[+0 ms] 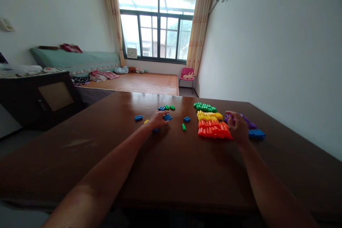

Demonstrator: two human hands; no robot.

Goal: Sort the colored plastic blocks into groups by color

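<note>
My left hand reaches over the table's middle, thumb and forefinger on either side of some small blue plastic tube-like pieces. Another blue bit and a yellow piece show partly beside this hand. My right hand, fingers loosely bent and apart, is over the right end of the orange pieces. Behind it runs a row of purple pieces, partly hidden. Yellow pieces and green pieces lie in rows farther back. Nothing shows clearly between my right fingers.
Loose on the brown table are a green piece, a blue pair and another blue pair. Blue pieces lie right of the purple row. Beyond stand a bed, a pink chair and a dark cabinet.
</note>
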